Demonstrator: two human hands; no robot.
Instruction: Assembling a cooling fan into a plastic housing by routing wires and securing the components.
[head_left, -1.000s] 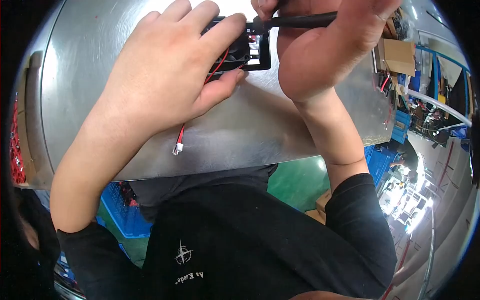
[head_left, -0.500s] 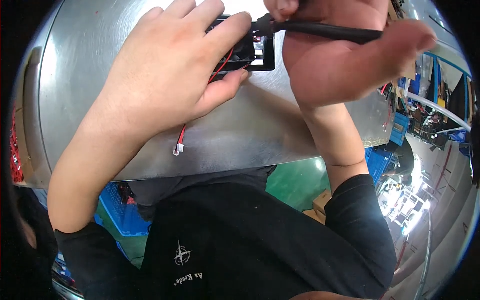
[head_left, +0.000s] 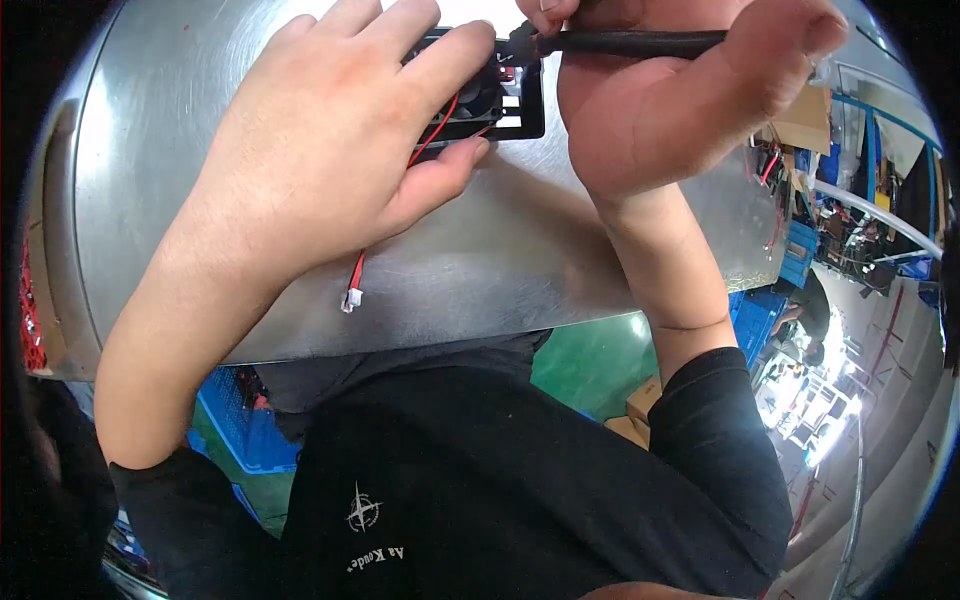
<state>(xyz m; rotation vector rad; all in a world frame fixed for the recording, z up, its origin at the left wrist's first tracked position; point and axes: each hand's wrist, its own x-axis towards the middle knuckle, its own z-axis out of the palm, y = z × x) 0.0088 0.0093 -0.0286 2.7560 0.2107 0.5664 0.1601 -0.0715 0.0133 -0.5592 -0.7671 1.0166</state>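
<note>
My left hand [head_left: 300, 150] lies over a small black housing [head_left: 539, 112] on the metal table, its fingers on top and the thumb at the near edge, gripping it. Part of a black fan [head_left: 484, 98] shows past the index finger. From it runs a red and black wire pair [head_left: 437, 128], passing under the hand to a white plug [head_left: 351, 299] lying free on the metal. Held above the housing's right side is a slim black rod-like tool [head_left: 640, 42] in my right hand [head_left: 645, 130], palm turned up. Its rough dark tip reaches over the housing; the exact kind is unclear.
The metal table [head_left: 480, 270] has a rounded near edge close to my body. Blue crates [head_left: 250, 420] and cardboard boxes [head_left: 640, 405] stand below on the green floor. At the right are racks with parts, and a person [head_left: 805, 320] farther off.
My right hand and the black tool have shifted slightly left and up. The left hand, housing and plug have moved a little left in the picture. Both grips look the same.
</note>
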